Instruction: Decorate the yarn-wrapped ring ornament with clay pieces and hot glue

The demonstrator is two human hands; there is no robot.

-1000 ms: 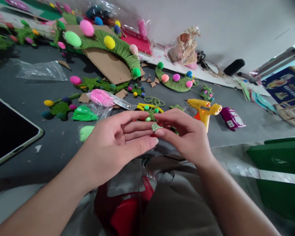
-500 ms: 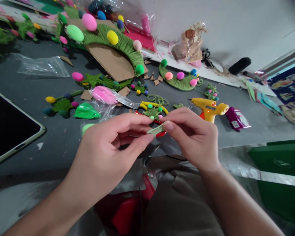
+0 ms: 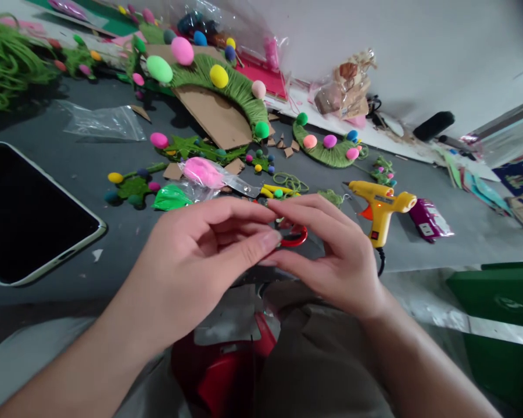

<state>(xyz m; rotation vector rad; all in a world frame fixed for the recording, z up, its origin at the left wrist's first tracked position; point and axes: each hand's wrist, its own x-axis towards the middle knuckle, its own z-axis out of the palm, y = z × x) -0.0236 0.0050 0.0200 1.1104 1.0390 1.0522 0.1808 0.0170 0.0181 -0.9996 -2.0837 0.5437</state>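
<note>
Left hand (image 3: 200, 255) and right hand (image 3: 337, 255) curled together at the near edge of the desk (image 3: 126, 247), fingertips (image 3: 270, 238) close — cannot tell whether anything is held between, scissors (image 3: 246, 187) partly hidden just beyond, yellow glue gun (image 3: 380, 209) beside the right hand.

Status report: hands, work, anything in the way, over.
Left hand, right hand: fingers close together. Anything between them hidden. Scissors partly covered, just beyond. Glue gun to the right.
</note>
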